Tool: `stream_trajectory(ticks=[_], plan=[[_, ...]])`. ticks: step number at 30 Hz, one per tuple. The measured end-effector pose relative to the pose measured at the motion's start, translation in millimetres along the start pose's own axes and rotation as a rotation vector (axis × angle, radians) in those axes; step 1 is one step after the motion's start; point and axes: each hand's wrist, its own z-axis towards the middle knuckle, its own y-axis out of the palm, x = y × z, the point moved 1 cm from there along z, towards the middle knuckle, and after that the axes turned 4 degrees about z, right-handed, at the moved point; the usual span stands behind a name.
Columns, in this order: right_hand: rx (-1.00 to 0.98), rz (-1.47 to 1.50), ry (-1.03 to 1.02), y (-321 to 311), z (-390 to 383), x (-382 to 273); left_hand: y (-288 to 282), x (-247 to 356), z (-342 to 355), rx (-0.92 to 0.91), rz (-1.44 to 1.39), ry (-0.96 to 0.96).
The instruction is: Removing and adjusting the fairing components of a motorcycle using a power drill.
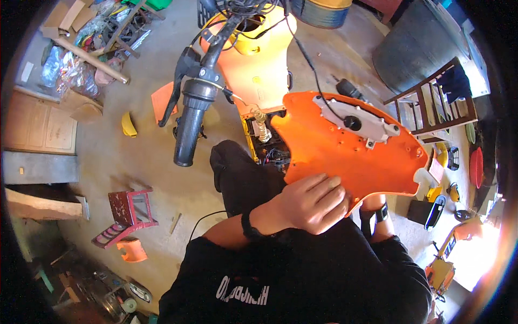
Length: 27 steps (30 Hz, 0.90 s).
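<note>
An orange scooter body panel (334, 156) is tilted up before me with its hollow inner side showing. A grey lamp housing (359, 120) is fixed along its far edge, and a black cable (311, 59) runs from it up to the handlebar. My left hand (315, 202) overlaps the panel's near left edge, its fingers curled closed against it. Beneath the near right edge, my right hand (373, 202) shows little past the wrist; the panel hides its fingers. The handlebar grip (192, 123) with its brake lever stands to the left, apart from both hands.
The scooter's orange front body (253, 75) stands ahead, with a coiled golden hose (262, 125) and exposed wiring below. On the floor left lie a yellow piece (129, 125), a red stool (129, 209) and an orange part (132, 250). A wooden rack (431, 102) stands right, by a large barrel (415, 46).
</note>
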Motion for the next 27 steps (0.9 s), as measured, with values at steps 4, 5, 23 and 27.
stream_trajectory(ticks=[4, 5, 23, 27], plan=[[-0.011, -0.063, 0.045, -10, -1, 6, -20, 1, -6, 0.053, 0.098, 0.07], [-0.003, -0.08, 0.054, -12, -2, 6, -25, 0, -5, 0.073, 0.121, 0.118], [-0.108, -0.176, 0.284, -23, -2, 19, -15, -26, -34, 0.734, -0.535, -1.045], [-0.125, -0.201, 0.329, -30, 0, 20, -16, -38, -42, 0.527, -0.787, -1.306]])
